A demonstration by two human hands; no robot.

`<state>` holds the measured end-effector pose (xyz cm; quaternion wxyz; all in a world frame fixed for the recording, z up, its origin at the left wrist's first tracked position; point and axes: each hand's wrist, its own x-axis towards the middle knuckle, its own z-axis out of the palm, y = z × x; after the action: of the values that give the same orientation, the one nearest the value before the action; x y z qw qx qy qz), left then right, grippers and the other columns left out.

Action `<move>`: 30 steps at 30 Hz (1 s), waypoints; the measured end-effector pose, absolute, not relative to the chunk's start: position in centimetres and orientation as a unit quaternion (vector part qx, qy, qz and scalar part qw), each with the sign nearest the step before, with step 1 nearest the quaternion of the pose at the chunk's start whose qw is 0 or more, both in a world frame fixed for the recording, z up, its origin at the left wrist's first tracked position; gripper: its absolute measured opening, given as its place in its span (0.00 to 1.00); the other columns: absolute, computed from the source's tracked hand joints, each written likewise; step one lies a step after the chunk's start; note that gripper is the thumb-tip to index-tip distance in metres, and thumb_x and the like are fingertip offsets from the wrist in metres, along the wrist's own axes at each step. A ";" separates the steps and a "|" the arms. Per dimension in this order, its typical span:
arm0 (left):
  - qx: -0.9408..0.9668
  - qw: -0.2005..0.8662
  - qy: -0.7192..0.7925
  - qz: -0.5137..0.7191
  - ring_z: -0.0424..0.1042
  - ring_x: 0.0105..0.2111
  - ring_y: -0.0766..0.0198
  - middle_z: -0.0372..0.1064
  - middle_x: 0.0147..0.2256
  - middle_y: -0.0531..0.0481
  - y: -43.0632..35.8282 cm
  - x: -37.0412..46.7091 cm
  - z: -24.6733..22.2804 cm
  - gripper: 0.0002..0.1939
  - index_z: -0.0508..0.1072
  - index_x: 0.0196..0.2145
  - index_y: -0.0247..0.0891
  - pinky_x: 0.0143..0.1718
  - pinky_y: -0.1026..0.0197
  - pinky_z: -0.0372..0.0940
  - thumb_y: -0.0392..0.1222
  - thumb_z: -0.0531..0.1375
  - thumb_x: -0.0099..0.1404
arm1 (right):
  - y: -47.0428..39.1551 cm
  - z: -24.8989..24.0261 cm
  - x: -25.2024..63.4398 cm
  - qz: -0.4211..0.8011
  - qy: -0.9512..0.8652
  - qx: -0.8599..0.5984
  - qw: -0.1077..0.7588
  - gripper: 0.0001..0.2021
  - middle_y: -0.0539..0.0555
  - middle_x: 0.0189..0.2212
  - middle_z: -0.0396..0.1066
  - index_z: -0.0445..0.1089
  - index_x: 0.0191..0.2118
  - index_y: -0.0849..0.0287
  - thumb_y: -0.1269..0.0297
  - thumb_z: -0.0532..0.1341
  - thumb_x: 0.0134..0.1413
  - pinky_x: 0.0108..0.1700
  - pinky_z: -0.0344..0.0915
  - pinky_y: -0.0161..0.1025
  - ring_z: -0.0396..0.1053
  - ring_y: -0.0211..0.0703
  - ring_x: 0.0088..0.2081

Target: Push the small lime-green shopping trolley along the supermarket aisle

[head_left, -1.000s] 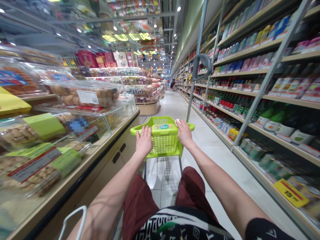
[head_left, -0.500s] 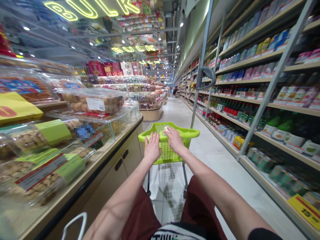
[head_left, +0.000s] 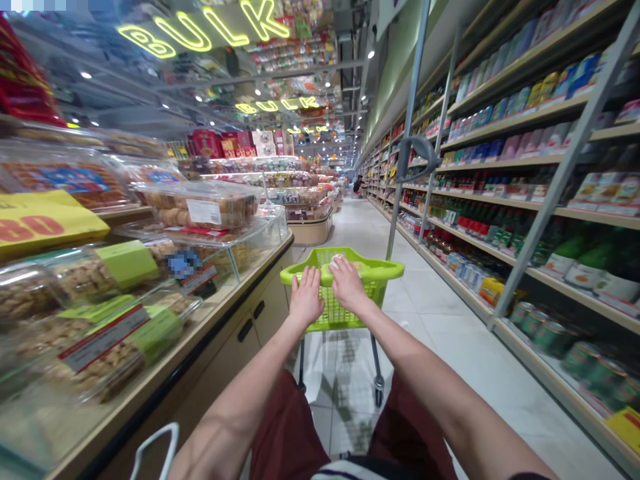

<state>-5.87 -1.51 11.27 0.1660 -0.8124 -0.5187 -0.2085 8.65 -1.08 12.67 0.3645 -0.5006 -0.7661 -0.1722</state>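
Straight ahead of me the green cart point(head_left: 345, 287) stands with its long axis running far down the aisle, and my left hand point(head_left: 306, 299) and right hand point(head_left: 347, 285) lie side by side, fingers curled over its near rim.

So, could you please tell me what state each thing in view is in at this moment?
Left hand: laid on the cart's handle.
Right hand: laid on the handle, close beside the left.
Green cart: upright on its wheels in the aisle; contents cannot be told.
Clear cookie box: lid shut, on the glass counter.
BULK sign: lit.
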 end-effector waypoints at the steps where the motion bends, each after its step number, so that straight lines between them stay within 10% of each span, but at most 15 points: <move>1: -0.813 0.168 -0.517 -0.207 0.39 0.62 0.55 0.43 0.62 0.42 -1.5 -6.0 11.3 0.36 0.49 0.60 0.30 0.60 0.44 0.38 0.39 0.53 0.54 | -1.0 12.7 9.1 -0.176 -0.764 -0.503 0.362 0.21 0.62 0.54 0.59 0.66 0.48 0.65 0.77 0.50 0.46 0.58 0.50 0.49 0.49 0.50 0.58; 30: -0.780 0.095 -0.515 -0.343 0.45 0.60 0.51 0.48 0.60 0.37 -1.0 -5.4 11.4 0.32 0.53 0.57 0.30 0.58 0.41 0.44 0.37 0.53 0.55 | -1.1 14.6 8.3 -0.091 -0.700 -0.590 0.392 0.23 0.62 0.55 0.59 0.56 0.57 0.64 0.65 0.49 0.55 0.57 0.47 0.51 0.49 0.52 0.58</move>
<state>-5.39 -1.00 11.39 0.0950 -0.7796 -0.5151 -0.3433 8.32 -1.11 14.57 0.3923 -0.5896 -0.7002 -0.0906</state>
